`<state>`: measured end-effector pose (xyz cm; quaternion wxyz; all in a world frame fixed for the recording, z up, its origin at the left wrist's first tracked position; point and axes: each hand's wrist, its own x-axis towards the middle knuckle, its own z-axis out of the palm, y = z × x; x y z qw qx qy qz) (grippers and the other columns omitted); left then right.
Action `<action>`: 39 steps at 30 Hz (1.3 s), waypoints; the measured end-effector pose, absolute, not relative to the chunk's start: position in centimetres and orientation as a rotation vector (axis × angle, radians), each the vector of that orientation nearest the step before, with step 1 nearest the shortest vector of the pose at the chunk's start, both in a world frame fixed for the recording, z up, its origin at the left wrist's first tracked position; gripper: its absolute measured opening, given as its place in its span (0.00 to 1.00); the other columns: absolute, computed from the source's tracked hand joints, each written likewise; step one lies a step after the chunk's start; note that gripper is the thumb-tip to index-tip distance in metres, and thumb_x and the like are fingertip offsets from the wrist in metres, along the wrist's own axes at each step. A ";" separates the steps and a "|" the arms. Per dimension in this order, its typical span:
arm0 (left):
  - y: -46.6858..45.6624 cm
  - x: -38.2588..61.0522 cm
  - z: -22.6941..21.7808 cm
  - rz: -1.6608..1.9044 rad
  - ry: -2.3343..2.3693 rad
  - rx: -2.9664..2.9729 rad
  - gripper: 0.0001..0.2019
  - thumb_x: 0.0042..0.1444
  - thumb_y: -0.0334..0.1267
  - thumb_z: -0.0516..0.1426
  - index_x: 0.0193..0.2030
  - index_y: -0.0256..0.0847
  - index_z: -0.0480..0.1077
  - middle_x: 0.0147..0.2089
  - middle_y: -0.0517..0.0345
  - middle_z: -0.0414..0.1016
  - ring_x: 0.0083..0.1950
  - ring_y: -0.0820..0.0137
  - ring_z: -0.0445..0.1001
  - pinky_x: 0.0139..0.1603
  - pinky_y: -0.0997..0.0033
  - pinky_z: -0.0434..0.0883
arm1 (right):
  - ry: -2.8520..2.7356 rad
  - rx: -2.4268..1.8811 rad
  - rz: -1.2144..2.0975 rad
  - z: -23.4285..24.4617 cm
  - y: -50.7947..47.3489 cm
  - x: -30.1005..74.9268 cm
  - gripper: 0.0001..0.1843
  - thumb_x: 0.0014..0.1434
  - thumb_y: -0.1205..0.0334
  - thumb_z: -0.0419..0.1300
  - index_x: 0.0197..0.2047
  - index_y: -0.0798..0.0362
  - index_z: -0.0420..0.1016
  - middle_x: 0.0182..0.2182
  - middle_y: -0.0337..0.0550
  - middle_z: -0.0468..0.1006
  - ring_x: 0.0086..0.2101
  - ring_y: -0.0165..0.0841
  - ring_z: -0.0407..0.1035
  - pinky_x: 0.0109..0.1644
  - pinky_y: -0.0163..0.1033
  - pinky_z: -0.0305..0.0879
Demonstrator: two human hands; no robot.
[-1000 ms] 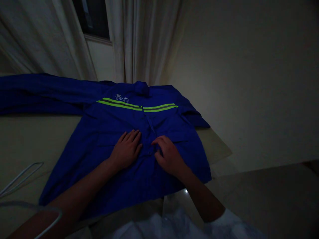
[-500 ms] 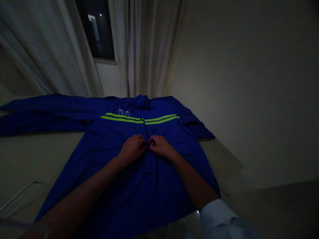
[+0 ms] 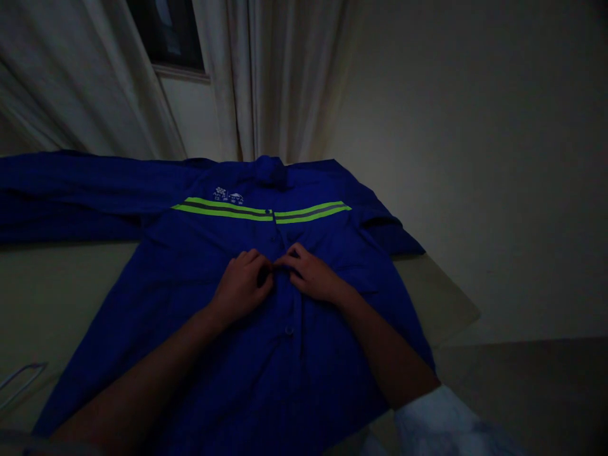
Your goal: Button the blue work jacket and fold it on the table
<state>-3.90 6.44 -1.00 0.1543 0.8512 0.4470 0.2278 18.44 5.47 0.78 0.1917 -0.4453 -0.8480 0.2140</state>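
Observation:
A blue work jacket (image 3: 190, 278) lies front up, its collar at the far end. A yellow-green and grey reflective band (image 3: 313, 214) crosses its chest, under a small white logo on the left. Over the front placket, my left hand (image 3: 242, 283) is closed, pinching the fabric edge between thumb and fingers. My right hand (image 3: 313, 273) meets it there, its index finger reaching to the left fingertips and the other fingers curled on the cloth. Whatever lies between the fingertips is too dark and small to make out. Below the hands, a button (image 3: 289, 330) shows on the placket.
The jacket is spread on a pale table (image 3: 71, 285), whose corner juts out at right. A thin white wire hanger (image 3: 21, 383) lies at lower left. Curtains (image 3: 289, 76) and a dark window (image 3: 168, 35) stand behind, with a plain wall (image 3: 465, 158) at right.
The view has tilted down and closer. My right index finger has stretched out toward the left fingertips, where both hands were pinching at the placket before.

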 end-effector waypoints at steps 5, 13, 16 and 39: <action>6.1 -3.6 -0.8 0.566 1.381 2.544 0.04 0.65 0.37 0.55 0.41 0.43 0.70 0.43 0.52 0.73 0.45 0.58 0.71 0.43 0.57 0.65 | -2.420 -1.249 0.588 0.9 5.5 18.5 0.23 0.62 0.75 0.58 0.56 0.46 0.76 0.49 0.43 0.67 0.47 0.35 0.68 0.55 0.41 0.68; 5.9 -3.6 -0.6 0.592 1.162 2.583 0.08 0.68 0.41 0.56 0.46 0.47 0.76 0.47 0.54 0.73 0.48 0.60 0.70 0.46 0.58 0.63 | -2.364 -1.231 0.590 1.0 5.8 18.8 0.14 0.58 0.75 0.57 0.44 0.49 0.69 0.43 0.40 0.68 0.42 0.35 0.67 0.48 0.37 0.65; 6.1 -3.5 -0.6 0.572 1.121 2.552 0.06 0.66 0.39 0.59 0.47 0.47 0.76 0.48 0.55 0.74 0.49 0.60 0.70 0.46 0.59 0.63 | -2.355 -1.202 0.627 0.9 6.1 19.0 0.12 0.58 0.75 0.57 0.42 0.49 0.69 0.40 0.39 0.69 0.40 0.35 0.67 0.47 0.37 0.64; 5.7 -3.4 -1.2 0.636 1.040 2.913 0.13 0.69 0.32 0.55 0.57 0.43 0.71 0.44 0.54 0.78 0.44 0.60 0.72 0.46 0.60 0.68 | -1.947 -1.135 1.054 0.5 6.7 19.4 0.05 0.61 0.63 0.65 0.41 0.52 0.76 0.31 0.36 0.76 0.31 0.30 0.68 0.36 0.34 0.61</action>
